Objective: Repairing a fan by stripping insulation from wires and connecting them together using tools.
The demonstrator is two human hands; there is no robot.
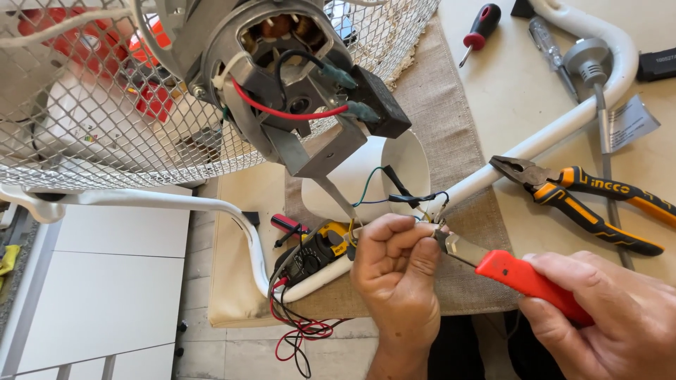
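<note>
Head view: looking down on two hands at work under a dismantled fan, both low in the frame.
Left fingers: the left hand (396, 271) is curled closed, thumb and fingertips pinching the thin wires (425, 205) where they leave the white tube, likely to hold them taut and steady for the tool.
Right fingers: the right hand (611, 309) is wrapped closed around the red handles of the red-handled cutters (517, 274), whose metal nose points left and meets the left thumb at the pinch.
Wires: a green, a blue and dark strands run up from the pinch to the white housing (366, 179).
Fan motor: the motor (282, 77) hangs bare above, tilted toward the camera, its red and black leads exposed.
Set aside: orange-and-black pliers (584, 200) lie right of the white tube frame (549, 141); a multimeter (313, 253) sits just left of the left hand, leads trailing off the mat.
Hidden: the cutter tip and wire ends are covered by the left thumb, so whether a wire sits in the blades cannot be told.
Cut off: the wire guard (105, 105) runs out of frame; the right wrist too.
</note>
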